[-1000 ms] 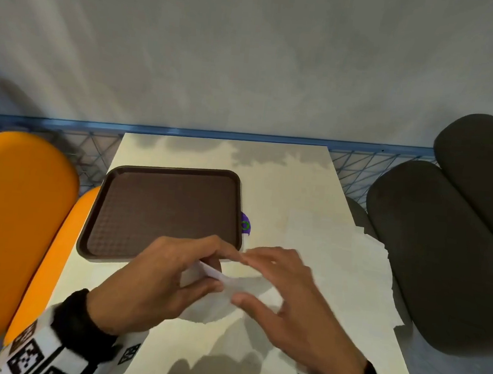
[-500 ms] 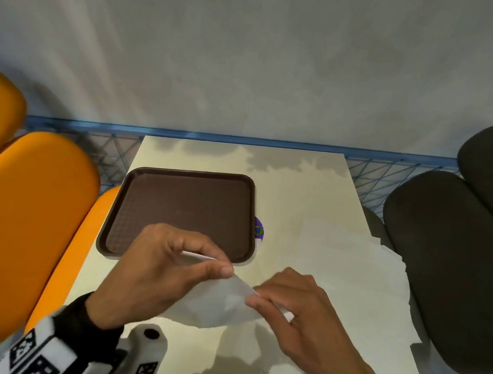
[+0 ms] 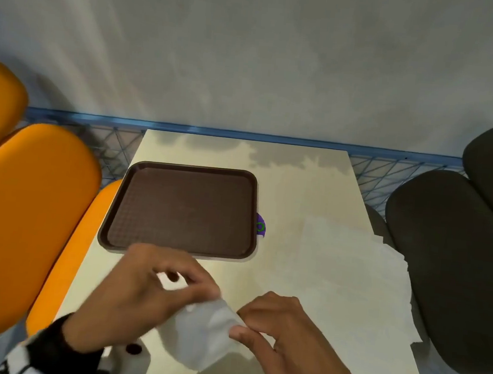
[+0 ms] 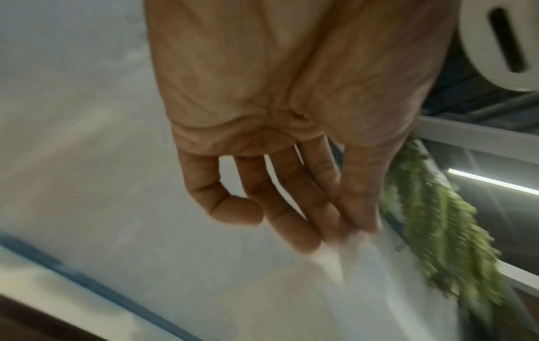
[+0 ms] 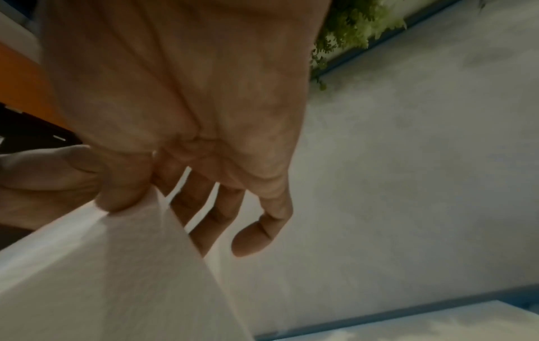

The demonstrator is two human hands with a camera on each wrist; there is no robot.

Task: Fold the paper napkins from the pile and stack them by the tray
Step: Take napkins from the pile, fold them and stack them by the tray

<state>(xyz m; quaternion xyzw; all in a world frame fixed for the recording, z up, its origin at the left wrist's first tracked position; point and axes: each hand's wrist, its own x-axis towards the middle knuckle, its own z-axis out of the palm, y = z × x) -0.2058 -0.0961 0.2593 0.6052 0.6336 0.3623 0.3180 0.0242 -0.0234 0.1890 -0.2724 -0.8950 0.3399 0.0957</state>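
The brown tray (image 3: pixel 182 208) sits on the left half of the pale surface (image 3: pixel 299 185), a rounded rectangle with a raised rim and a fine grid texture across its floor; nothing lies in it. Touching its right rim, a small purple and green object (image 3: pixel 260 226) peeks out, too small to identify.

The pile of napkins (image 3: pixel 354 273) lies loosely fanned on the right side of the surface, thin white sheets with soft, uneven edges, some overhanging the right border. It is well apart from the tray.

One napkin (image 3: pixel 205 332) is held near the front of the surface, between the two hands and below the tray's near edge. It is white, limp and creased, sagging toward the surface.

The left hand (image 3: pixel 140 294) pinches the napkin's upper left part, thumb against fingertips; in the left wrist view the fingers (image 4: pixel 294 214) curl down onto the white sheet (image 4: pixel 393 288), though motion blur hides the exact contact. The right hand (image 3: pixel 294 340) pinches the napkin's right corner between thumb and forefinger, and the right wrist view shows that thumb (image 5: pixel 122 196) pressed on the paper's edge (image 5: pixel 102 276) while the other fingers hang loosely.

Orange seats (image 3: pixel 25 218) flank the left side, dark grey seats (image 3: pixel 453 264) the right.
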